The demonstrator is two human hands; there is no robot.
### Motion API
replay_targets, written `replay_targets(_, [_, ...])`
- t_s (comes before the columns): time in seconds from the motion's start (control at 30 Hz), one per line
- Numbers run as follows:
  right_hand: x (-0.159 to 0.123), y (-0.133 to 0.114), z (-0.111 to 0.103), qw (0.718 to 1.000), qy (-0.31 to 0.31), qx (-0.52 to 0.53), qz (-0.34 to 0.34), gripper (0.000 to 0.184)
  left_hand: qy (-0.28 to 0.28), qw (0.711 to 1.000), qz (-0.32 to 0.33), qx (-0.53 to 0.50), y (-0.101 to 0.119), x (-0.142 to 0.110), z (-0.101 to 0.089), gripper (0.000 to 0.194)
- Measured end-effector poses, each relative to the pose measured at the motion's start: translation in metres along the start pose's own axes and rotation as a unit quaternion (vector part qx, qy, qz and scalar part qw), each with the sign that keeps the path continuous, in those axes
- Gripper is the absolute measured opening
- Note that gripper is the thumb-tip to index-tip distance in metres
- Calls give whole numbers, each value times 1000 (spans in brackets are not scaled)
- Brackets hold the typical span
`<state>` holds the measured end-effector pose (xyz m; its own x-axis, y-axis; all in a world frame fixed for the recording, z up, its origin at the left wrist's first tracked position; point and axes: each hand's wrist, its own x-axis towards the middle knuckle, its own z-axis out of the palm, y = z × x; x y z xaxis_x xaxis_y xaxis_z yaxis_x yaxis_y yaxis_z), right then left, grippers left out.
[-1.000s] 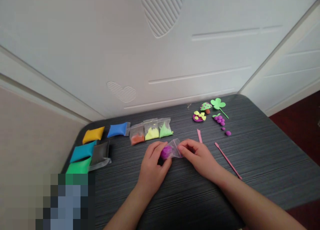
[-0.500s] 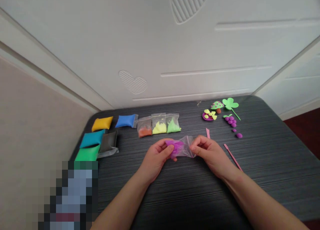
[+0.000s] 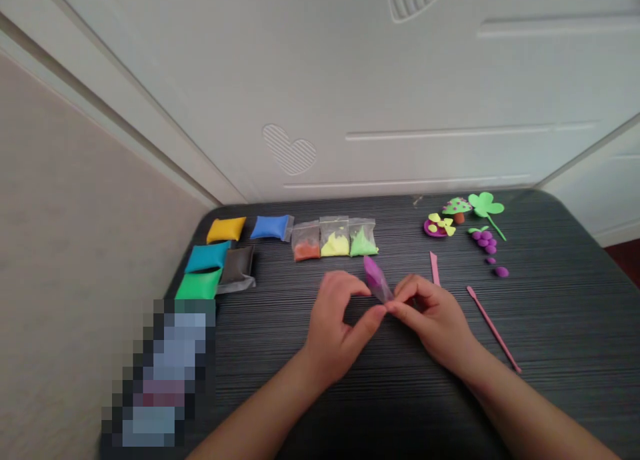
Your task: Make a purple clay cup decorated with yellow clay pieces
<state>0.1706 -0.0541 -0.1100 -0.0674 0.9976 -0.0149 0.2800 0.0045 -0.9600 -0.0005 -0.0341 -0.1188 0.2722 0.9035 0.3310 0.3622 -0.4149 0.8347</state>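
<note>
A small clear zip bag with purple modelling clay (image 3: pixel 375 277) is pinched at its zip end by my right hand (image 3: pixel 430 313), thumb against index finger. The bag stands tilted, its purple end up and away from me. My left hand (image 3: pixel 337 323) is at the bag's left side, thumb and fingers spread apart. The tip of its thumb reaches the bag's zip end; whether it presses there I cannot tell. Beyond the hands lie bags of brown (image 3: pixel 306 249), yellow (image 3: pixel 334 244) and light green clay (image 3: pixel 363 244).
Pink modelling tools (image 3: pixel 494 329) (image 3: pixel 435 268) lie at right. Behind them are a clay clover (image 3: pixel 485 205), mushroom (image 3: pixel 457 207), grapes (image 3: pixel 485 240) and a purple dish (image 3: pixel 435 230) with yellow pieces. Yellow (image 3: pixel 226 230), blue (image 3: pixel 271 227), teal (image 3: pixel 207 257), green (image 3: pixel 199 285) and black (image 3: pixel 237 265) packs lie left.
My left hand has let go of the bag's clay-filled end and spread its fingers. The bag has swung from lying sideways to pointing up and away. The view has shifted slightly.
</note>
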Motion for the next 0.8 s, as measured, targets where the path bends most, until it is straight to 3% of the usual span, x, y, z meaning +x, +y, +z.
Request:
replay_targets(0.07, [-2,-1,2,998,-24,-47,-27,17,-92,992,-59,-65,4,-2,1,10])
replay_targets(0.17, [-3,0,2,996,-51,-65,-34,16,-164,963,-139,-164,4,-1,2,15])
replay_targets(0.3, [-2,0,-1,994,-93,-44,-23,15,-207,956,-130,-162,1,3,0,23])
replay_targets(0.5, [-1,-4,-1,993,-87,-81,-6,21,-191,979,-65,-21,2,2,-2,25])
replay_targets(0.8, [-4,-3,0,972,12,-198,-123,11,-112,991,11,66,6,0,0,20])
